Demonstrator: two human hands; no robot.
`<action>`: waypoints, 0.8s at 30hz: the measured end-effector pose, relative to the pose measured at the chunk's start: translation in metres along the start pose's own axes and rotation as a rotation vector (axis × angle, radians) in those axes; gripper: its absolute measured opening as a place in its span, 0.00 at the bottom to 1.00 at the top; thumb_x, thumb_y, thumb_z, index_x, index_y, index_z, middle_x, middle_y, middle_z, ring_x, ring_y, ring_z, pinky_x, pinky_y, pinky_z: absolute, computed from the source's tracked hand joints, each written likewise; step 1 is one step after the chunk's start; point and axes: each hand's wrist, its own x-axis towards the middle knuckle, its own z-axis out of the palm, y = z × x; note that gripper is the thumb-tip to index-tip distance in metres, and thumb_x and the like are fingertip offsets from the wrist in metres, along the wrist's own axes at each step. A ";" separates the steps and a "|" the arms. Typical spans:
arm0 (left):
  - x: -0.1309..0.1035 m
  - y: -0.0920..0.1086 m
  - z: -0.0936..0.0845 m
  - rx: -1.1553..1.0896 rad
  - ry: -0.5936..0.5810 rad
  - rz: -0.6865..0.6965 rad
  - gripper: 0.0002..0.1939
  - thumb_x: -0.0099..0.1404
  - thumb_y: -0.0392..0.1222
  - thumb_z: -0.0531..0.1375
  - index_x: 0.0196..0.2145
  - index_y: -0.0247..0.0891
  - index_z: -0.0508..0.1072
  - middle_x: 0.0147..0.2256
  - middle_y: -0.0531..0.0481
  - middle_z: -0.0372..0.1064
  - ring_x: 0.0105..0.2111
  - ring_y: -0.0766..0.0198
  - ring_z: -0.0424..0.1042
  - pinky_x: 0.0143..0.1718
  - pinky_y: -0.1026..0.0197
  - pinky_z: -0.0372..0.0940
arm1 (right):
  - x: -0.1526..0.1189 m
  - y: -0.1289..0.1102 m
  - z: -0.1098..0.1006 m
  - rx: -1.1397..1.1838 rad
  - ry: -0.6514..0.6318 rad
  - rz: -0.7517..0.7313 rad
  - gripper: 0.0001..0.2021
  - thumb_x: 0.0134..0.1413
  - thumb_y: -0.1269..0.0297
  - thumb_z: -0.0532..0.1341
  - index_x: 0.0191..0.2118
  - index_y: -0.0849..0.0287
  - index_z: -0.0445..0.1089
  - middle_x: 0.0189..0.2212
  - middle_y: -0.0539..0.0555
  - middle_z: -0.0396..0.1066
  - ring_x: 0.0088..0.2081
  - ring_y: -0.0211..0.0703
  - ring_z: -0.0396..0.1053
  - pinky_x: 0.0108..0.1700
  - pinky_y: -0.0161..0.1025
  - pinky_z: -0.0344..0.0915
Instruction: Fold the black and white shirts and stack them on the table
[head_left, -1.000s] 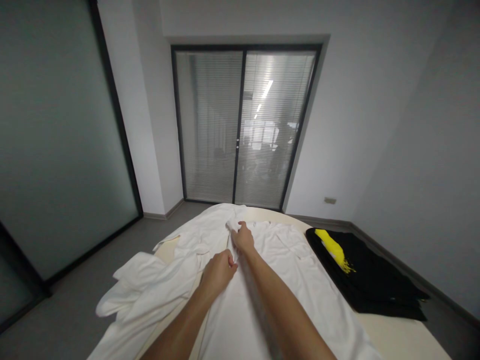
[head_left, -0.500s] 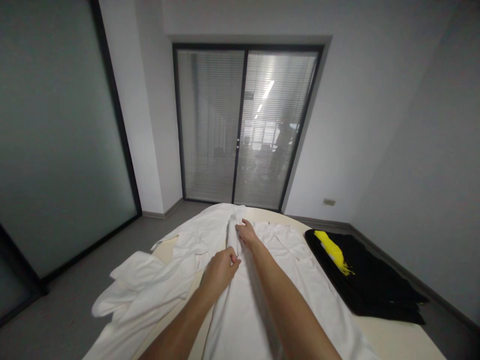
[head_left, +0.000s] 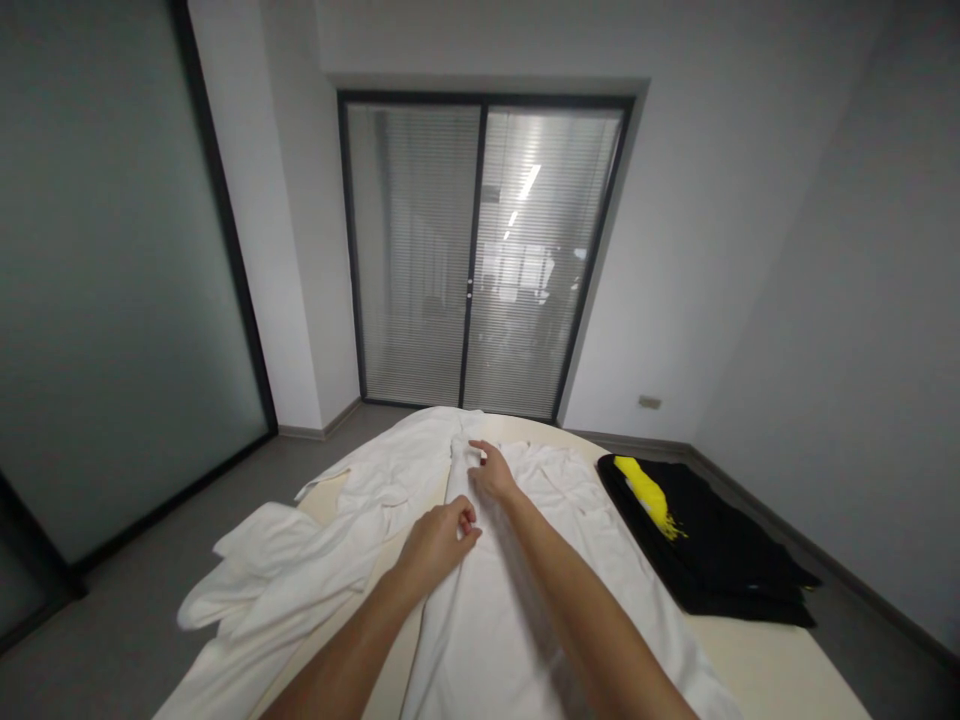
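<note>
A white cloth garment [head_left: 510, 600] lies spread on the table beneath both arms, with a long narrow fold [head_left: 459, 480] along its left edge. My left hand [head_left: 442, 540] rests over that fold, fingers loosely curled and a little apart from the thumb. Farther up the same fold is my right hand [head_left: 493, 474], its index finger stretched out and its thumb apart, touching or just above the cloth. Nothing shows pinched in either hand. To the left lies a second, rumpled white cloth piece [head_left: 300, 560]; whether it joins the first cannot be seen.
A stack of black folded cloth [head_left: 720, 530] with a yellow fringed piece [head_left: 646, 492] on top sits on the right of the cream table [head_left: 780, 660]. Part of the rumpled cloth hangs past the left edge. Beyond stands a glass door with blinds [head_left: 480, 250].
Both hands have loosened from the fold, and its raised edge now lies flatter. My right index finger has straightened. The view has shifted slightly.
</note>
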 end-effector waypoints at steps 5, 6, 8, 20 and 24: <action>-0.001 0.001 0.009 -0.048 0.000 0.084 0.05 0.66 0.40 0.56 0.39 0.44 0.72 0.33 0.55 0.76 0.33 0.64 0.74 0.35 0.65 0.61 | -0.015 -0.002 -0.011 -0.140 0.012 -0.043 0.33 0.46 0.74 0.59 0.62 0.67 0.62 0.67 0.65 0.53 0.67 0.50 0.51 0.65 0.44 0.53; -0.002 0.000 0.010 -0.043 -0.011 0.104 0.06 0.66 0.38 0.56 0.39 0.44 0.72 0.34 0.54 0.76 0.35 0.63 0.75 0.37 0.64 0.62 | -0.021 -0.002 -0.013 -0.173 0.016 -0.039 0.32 0.46 0.73 0.60 0.62 0.68 0.63 0.66 0.66 0.54 0.67 0.51 0.51 0.65 0.45 0.52; -0.002 -0.004 0.010 -0.022 -0.027 0.155 0.09 0.65 0.36 0.55 0.40 0.44 0.73 0.38 0.53 0.75 0.39 0.63 0.74 0.42 0.63 0.64 | -0.033 -0.003 -0.016 -0.235 0.040 -0.020 0.29 0.50 0.72 0.59 0.60 0.69 0.64 0.64 0.67 0.56 0.66 0.52 0.54 0.65 0.45 0.53; -0.009 -0.016 0.008 0.152 -0.051 0.295 0.18 0.66 0.43 0.57 0.53 0.41 0.69 0.54 0.43 0.70 0.55 0.52 0.68 0.60 0.48 0.58 | -0.130 0.003 -0.053 -0.648 -0.096 -0.028 0.32 0.62 0.43 0.49 0.65 0.57 0.60 0.63 0.65 0.59 0.65 0.64 0.53 0.62 0.60 0.46; -0.009 -0.014 0.008 0.229 -0.091 0.248 0.19 0.68 0.44 0.55 0.55 0.42 0.68 0.59 0.43 0.66 0.60 0.53 0.63 0.65 0.43 0.47 | -0.139 0.016 -0.051 -0.653 -0.163 0.035 0.38 0.62 0.36 0.43 0.70 0.53 0.49 0.71 0.60 0.42 0.70 0.67 0.35 0.65 0.66 0.31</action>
